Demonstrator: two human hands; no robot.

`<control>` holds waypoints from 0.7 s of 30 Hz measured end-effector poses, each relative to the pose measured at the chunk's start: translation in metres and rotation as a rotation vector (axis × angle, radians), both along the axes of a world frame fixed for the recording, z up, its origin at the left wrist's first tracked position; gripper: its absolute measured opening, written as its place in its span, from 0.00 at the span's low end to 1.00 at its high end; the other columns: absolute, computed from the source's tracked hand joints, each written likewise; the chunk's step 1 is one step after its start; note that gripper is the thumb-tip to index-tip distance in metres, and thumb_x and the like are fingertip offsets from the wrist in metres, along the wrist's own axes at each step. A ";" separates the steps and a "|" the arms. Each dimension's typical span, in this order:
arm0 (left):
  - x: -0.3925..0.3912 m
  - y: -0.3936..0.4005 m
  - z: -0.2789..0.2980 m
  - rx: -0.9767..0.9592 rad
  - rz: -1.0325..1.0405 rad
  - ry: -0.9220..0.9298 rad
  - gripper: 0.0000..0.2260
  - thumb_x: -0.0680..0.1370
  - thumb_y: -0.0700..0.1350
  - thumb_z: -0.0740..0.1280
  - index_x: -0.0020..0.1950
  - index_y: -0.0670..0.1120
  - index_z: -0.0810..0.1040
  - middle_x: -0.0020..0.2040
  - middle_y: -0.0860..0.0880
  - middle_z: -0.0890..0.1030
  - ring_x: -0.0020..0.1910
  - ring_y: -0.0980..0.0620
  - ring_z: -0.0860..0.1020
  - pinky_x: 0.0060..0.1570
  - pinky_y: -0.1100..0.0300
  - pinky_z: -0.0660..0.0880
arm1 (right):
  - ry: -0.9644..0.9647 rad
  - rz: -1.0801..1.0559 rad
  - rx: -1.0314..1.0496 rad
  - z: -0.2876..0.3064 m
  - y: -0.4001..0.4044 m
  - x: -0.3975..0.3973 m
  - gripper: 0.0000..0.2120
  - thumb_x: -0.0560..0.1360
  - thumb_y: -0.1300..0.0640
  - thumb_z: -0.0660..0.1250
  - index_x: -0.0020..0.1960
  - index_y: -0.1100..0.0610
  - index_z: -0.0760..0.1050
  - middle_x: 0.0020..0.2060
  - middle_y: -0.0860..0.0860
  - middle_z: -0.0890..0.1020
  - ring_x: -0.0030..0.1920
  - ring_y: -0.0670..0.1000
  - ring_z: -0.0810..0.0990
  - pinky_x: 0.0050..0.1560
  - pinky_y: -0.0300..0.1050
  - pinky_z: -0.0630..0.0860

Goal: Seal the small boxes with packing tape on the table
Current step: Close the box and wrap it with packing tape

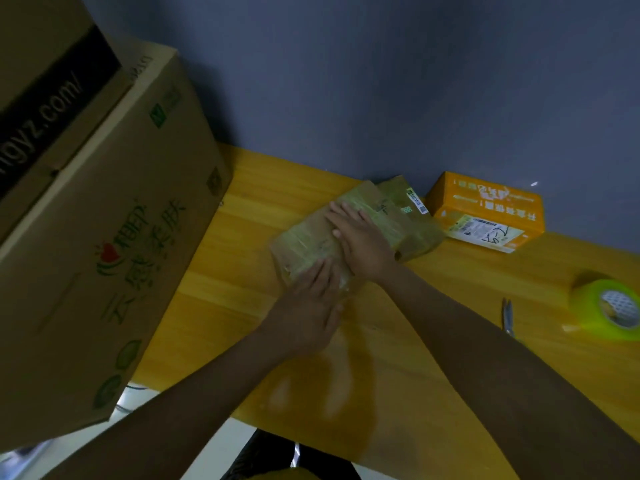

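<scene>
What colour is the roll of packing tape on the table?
The tape roll is yellowish green with a white core, seen in the head view.

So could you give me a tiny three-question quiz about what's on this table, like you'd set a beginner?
1. True or false: both hands lie flat on the brown box.
2. Which thing lies nearest the tape roll? A) orange box B) scissors C) big carton
3. Fill in: behind the brown box, against the wall, lies a second ____ box.

Key
1. True: the left hand and right hand press on it with straight fingers.
2. B
3. brown
</scene>
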State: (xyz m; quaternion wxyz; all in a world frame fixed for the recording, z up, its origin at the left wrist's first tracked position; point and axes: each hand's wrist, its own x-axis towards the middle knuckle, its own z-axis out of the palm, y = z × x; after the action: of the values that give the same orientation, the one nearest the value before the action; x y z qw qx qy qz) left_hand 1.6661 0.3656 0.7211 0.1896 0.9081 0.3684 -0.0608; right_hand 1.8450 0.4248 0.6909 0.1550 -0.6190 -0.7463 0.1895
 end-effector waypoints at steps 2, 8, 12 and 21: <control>-0.006 0.017 0.012 -0.072 0.065 -0.229 0.29 0.79 0.54 0.44 0.67 0.40 0.73 0.67 0.40 0.74 0.63 0.46 0.74 0.61 0.52 0.71 | 0.010 0.093 -0.002 0.002 0.004 0.005 0.20 0.84 0.60 0.50 0.76 0.57 0.60 0.77 0.53 0.58 0.78 0.52 0.50 0.75 0.43 0.42; 0.003 0.087 -0.007 0.132 0.290 -0.405 0.19 0.78 0.49 0.51 0.59 0.42 0.77 0.55 0.43 0.78 0.56 0.45 0.74 0.54 0.53 0.69 | -0.087 0.272 -0.022 0.013 0.021 0.018 0.22 0.82 0.58 0.53 0.75 0.60 0.63 0.76 0.57 0.60 0.77 0.56 0.54 0.77 0.51 0.45; 0.018 0.090 -0.029 0.125 0.365 -0.122 0.27 0.80 0.57 0.44 0.78 0.52 0.55 0.78 0.49 0.56 0.75 0.46 0.58 0.68 0.49 0.61 | 0.109 -0.379 0.162 0.032 -0.029 -0.001 0.27 0.75 0.66 0.54 0.75 0.63 0.62 0.75 0.58 0.62 0.77 0.56 0.55 0.77 0.52 0.50; 0.015 0.090 -0.021 0.061 0.365 -0.144 0.23 0.83 0.56 0.48 0.79 0.56 0.51 0.79 0.52 0.51 0.70 0.42 0.63 0.56 0.50 0.69 | 0.243 -0.569 0.093 -0.028 -0.079 -0.089 0.27 0.82 0.49 0.44 0.79 0.57 0.47 0.77 0.49 0.42 0.76 0.46 0.34 0.76 0.52 0.35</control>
State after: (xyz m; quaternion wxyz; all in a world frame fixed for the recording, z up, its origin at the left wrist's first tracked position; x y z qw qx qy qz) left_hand 1.6810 0.4552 0.6997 0.1956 0.8335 0.5143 0.0507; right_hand 1.7557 0.3460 0.6625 0.3181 -0.7681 -0.5269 0.1769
